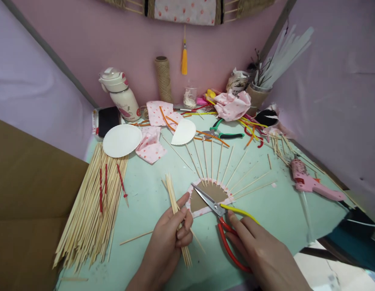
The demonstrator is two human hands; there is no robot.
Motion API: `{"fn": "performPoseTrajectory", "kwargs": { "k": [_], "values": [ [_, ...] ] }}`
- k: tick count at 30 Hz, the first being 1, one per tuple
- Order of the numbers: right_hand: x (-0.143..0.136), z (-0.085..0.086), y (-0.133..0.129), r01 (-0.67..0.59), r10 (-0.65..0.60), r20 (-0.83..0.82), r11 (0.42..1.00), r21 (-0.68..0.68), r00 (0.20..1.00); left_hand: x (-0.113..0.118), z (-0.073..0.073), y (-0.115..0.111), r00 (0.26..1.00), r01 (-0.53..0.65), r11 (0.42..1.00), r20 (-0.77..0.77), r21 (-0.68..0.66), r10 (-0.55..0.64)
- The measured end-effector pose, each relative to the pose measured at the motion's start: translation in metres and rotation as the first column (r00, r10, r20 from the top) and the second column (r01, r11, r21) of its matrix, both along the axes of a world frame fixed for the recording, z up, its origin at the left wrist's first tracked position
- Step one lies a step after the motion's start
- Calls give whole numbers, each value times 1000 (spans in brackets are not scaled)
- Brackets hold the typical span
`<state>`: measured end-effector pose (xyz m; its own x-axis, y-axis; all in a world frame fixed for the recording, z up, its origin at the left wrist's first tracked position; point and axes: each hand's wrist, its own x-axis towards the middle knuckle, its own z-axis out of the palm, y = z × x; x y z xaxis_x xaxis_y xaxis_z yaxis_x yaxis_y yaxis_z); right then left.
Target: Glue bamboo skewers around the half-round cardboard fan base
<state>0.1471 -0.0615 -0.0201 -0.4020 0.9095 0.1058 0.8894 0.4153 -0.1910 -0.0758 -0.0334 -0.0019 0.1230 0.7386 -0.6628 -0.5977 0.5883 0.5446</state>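
In the head view my left hand (172, 232) is closed around a bundle of thin bamboo sticks (171, 194), held upright at a slight tilt. My right hand (256, 242) grips scissors (216, 208) with red and yellow handles. The scissor blades look closed, pointing up and left over a half-round cardboard piece (202, 198) edged in pink dotted cloth. From its curved edge several thin sticks (220, 161) fan outward on the table. My left fingertips are close to its left edge; whether they touch it I cannot tell.
A large pile of bamboo sticks (87, 210) lies at left, with red-wrapped sticks (105, 178) on it. Behind are a white paper disc (122, 140), a bottle (123, 97), a twine spool (163, 79) and green-handled pruning shears (229, 135). A pink glue gun (311, 184) lies at right.
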Motion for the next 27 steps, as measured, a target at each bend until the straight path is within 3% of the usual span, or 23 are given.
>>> {"fn": "performPoseTrajectory", "kwargs": {
  "k": [4,10,14,17,21,24,27],
  "values": [
    [2,2,3,-11,11,4,1000,15,1000,0,1,0,1000,-6,1000,-5,-4,6],
    [6,5,12,5,6,-69,987,158,998,1,2,0,1000,5,1000,-15,16,-4],
    [17,14,33,24,-9,-76,979,205,997,1,3,1,1000,3,1000,-20,25,-3],
    [30,26,80,90,-86,-28,967,240,996,1,5,-1,1000,5,999,-22,42,-4],
    [38,45,183,240,-261,135,958,154,956,-1,10,-5,1000,5,996,-24,87,-3],
    [31,48,257,254,-267,180,963,90,947,-2,14,-5,1000,10,993,-28,115,-7],
    [20,40,306,210,-215,191,977,49,958,-2,20,-2,999,-2,991,-45,132,8]
  ]
}}
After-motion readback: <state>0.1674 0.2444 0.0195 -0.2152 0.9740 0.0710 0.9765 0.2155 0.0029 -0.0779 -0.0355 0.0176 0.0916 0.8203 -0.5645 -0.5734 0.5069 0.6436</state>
